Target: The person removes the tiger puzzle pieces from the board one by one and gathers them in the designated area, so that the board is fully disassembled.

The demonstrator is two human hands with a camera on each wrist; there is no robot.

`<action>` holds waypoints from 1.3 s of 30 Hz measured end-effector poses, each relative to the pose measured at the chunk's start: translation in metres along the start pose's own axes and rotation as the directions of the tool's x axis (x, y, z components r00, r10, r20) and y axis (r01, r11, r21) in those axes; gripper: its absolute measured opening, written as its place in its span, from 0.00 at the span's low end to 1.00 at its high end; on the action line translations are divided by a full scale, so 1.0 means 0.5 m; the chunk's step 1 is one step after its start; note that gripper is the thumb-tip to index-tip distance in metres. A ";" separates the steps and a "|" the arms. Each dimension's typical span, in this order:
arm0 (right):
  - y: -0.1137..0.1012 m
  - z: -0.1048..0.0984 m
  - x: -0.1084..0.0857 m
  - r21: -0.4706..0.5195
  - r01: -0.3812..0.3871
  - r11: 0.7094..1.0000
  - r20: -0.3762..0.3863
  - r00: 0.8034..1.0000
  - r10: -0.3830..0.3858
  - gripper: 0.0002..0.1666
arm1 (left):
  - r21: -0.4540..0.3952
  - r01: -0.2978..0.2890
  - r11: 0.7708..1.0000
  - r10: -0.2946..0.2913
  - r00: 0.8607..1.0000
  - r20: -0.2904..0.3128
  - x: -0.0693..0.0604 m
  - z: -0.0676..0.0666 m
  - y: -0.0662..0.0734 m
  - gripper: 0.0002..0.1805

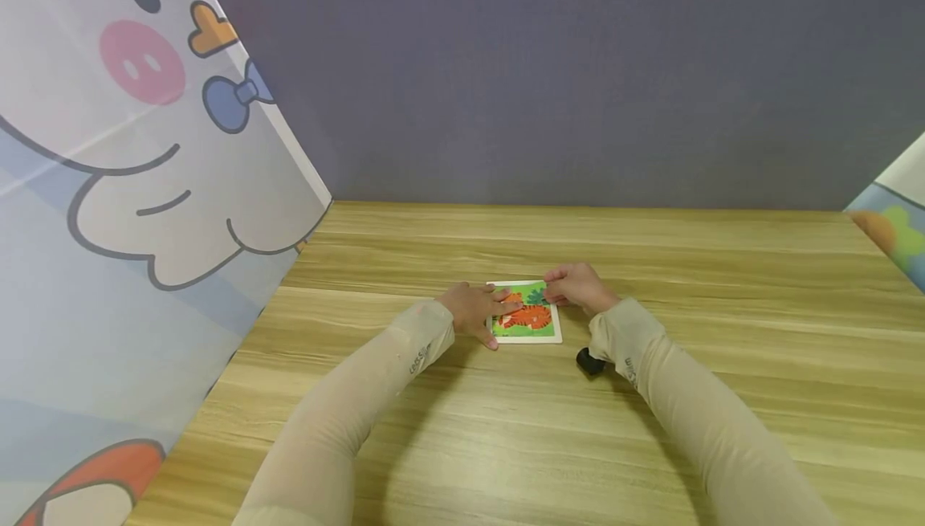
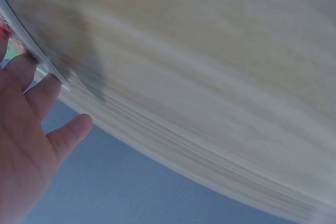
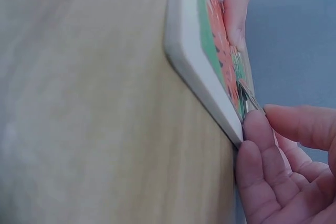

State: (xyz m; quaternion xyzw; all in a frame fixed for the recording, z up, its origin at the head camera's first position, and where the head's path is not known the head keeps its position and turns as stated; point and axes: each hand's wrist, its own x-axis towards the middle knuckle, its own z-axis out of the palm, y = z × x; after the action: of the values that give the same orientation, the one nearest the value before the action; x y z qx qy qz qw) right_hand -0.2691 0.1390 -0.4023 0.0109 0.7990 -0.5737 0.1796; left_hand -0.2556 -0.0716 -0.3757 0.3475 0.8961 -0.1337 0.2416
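Puzzle [image 1: 531, 319] lies short of the far edge of the tabletop [image 1: 723, 309]; left hand [image 1: 473, 309] rests spread fingers on it, right hand [image 1: 578, 287] pinches a tilted piece [image 3: 252, 97]; a slack pinch could drop it crooked!

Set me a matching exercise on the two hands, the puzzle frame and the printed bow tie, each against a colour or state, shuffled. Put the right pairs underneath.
Column one
1. Left hand
2. Puzzle frame
3. Right hand
4. Printed bow tie

Column two
A. Blue
B. Pinching a tilted puzzle piece
C. Fingers spread over the left side of the tiger puzzle
D. White

Right pairs: 1-C, 2-D, 3-B, 4-A
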 end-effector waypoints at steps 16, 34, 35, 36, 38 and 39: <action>0.004 0.001 -0.003 0.051 0.012 0.999 -0.050 0.999 -0.009 0.21 | 0.028 0.006 1.000 -0.006 1.000 0.002 0.008 0.001 0.003 0.50; 0.010 -0.020 -0.015 -0.046 0.094 0.995 -0.074 0.993 -0.097 0.23 | 0.061 0.001 0.998 -0.001 1.000 0.006 0.010 -0.003 0.003 0.50; 0.010 -0.024 -0.015 -0.043 0.094 0.995 -0.076 0.992 -0.097 0.23 | 0.061 0.000 0.998 -0.001 1.000 0.008 0.010 -0.003 0.001 0.50; 0.012 -0.027 -0.017 -0.036 0.094 0.995 -0.077 0.992 -0.097 0.23 | 0.067 -0.001 0.998 0.001 1.000 0.009 0.010 -0.003 0.000 0.50; 0.015 -0.031 -0.018 -0.020 0.094 0.995 -0.080 0.992 -0.095 0.22 | 0.071 0.000 0.997 -0.001 1.000 0.012 0.009 -0.002 0.000 0.50; 0.016 -0.034 -0.019 -0.014 0.092 0.996 -0.080 0.992 -0.093 0.22 | 0.072 0.001 0.997 -0.002 1.000 0.014 0.008 -0.002 0.000 0.50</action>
State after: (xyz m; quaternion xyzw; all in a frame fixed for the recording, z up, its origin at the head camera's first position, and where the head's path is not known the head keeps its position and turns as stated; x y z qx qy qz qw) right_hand -0.2631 0.1590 -0.4019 -0.0040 0.8081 -0.5766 0.1203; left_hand -0.2587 -0.0691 -0.3771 0.3543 0.8892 -0.1686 0.2354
